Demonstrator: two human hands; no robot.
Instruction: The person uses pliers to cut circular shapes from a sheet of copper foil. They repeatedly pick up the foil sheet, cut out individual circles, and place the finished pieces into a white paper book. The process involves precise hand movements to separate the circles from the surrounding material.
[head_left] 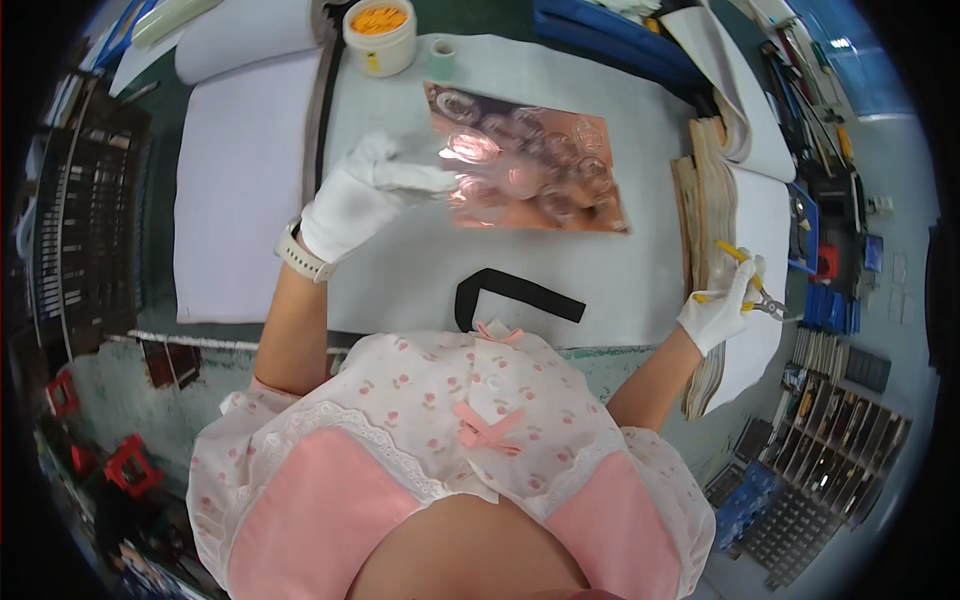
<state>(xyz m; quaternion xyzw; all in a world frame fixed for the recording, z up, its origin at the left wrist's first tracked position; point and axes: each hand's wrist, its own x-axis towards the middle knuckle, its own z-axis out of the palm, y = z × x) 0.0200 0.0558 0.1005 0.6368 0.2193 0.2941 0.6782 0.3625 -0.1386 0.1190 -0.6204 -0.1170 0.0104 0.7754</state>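
Note:
A shiny copper-coloured sheet (530,165) with raised round shapes is above the pale work surface, partly smeared by motion and glare. My left hand (365,195), in a white glove, pinches its left edge between the fingers. On the right, my gloved right hand (720,308) is closed around a pair of pliers (768,305) with yellow handles, their metal jaws pointing right. A black strip (520,290), bent at an angle, lies near the table's front edge, between my two arms.
A white tub (380,45) of orange pieces and a small pale-green roll (442,62) stand at the back. Large white sheets (245,190) lie at left. A thick stack of brownish paper (710,200) borders the right; a blue tray (620,45) sits at the far edge.

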